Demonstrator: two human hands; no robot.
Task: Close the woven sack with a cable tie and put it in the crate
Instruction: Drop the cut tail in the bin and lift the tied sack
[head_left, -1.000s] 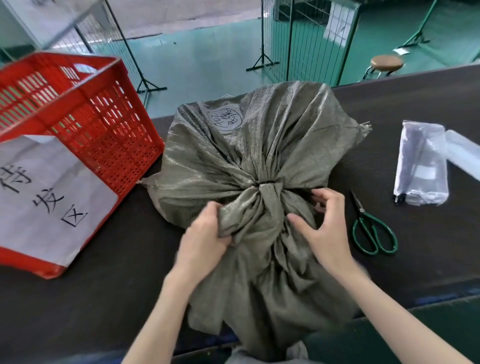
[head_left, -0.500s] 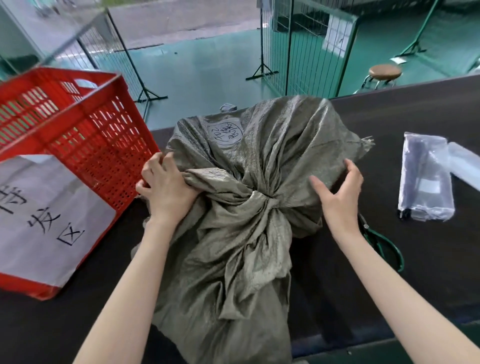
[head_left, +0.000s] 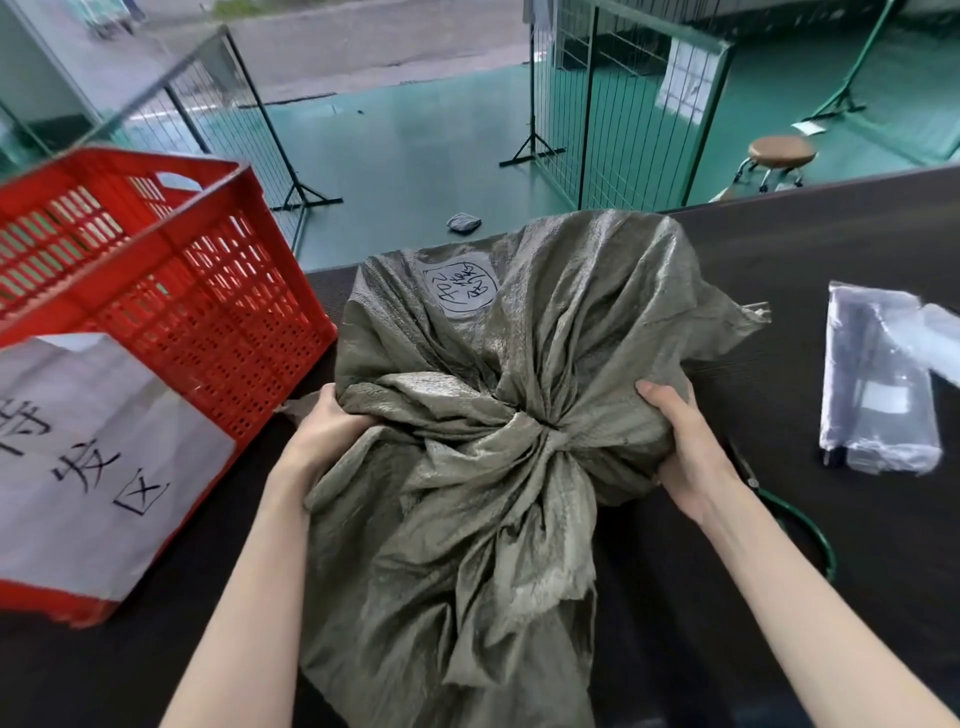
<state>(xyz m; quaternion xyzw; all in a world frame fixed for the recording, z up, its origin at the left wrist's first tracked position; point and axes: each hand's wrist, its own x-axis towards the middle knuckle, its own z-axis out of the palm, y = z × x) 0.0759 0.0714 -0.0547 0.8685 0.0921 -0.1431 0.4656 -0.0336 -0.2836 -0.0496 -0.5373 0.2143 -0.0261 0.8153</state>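
Now gripping woven sack (head_left: 519, 364) on dark table (head_left: 805, 234), neck cinched mid-bundle. Left hand (head_left: 324, 434) clenched into fabric at sack's left flank; right hand (head_left: 685, 441) clamped on right flank. Red crate (head_left: 208, 312) just beside, left. Scissors (head_left: 800, 525) partly hidden under right forearm.

Sack (head_left: 519, 364) olive-grey, woven sheen; crate (head_left: 197, 291) red lattice, white label; table (head_left: 831, 545) black; scissor handle (head_left: 815, 535) green.

Sack (head_left: 519, 364) on table (head_left: 831, 234); crate (head_left: 171, 291) left, scissors (head_left: 800, 525) right.
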